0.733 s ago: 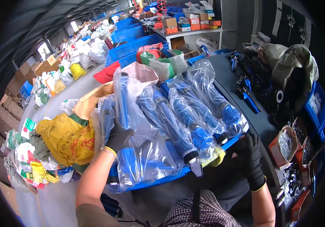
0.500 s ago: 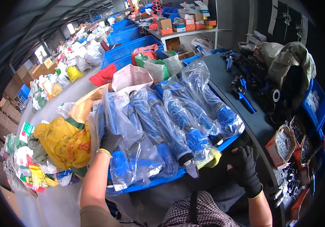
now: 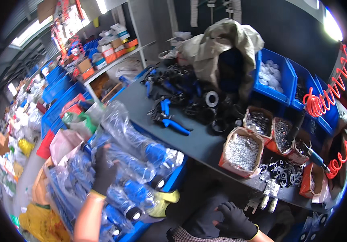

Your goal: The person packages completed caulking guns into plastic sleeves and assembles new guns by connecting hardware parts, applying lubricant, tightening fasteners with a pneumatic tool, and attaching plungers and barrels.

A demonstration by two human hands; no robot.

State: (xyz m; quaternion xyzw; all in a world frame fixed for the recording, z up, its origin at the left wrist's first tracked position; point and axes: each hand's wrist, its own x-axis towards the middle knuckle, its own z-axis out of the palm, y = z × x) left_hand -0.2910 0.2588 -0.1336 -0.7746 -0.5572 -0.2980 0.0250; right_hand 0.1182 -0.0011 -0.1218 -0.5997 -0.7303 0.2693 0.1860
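Left of the gray bench [image 3: 201,146], your blue crate [image 3: 177,171] holds blue tubes [image 3: 137,191] in clear bags. Your left hand [image 3: 102,171], in a black glove, is over these bags; it is too blurry to tell if it grips one. Your right hand [image 3: 236,222] is near the bench's front edge, loose, fingers a bit bent, with nothing seen in it.

On top of the bench you have a blue-handled tool [image 3: 176,126], a pale sack [image 3: 218,38] and a box of tiny shiny bits [image 3: 241,152]. Behind the bench's right part are blue bins [image 3: 276,94], a curly red hose [image 3: 316,105] and a dark wall [image 3: 270,30]. Past its far left end, a shelf [image 3: 115,62] holds small boxes [image 3: 111,56]. Their print is too small and blurry for you to read.
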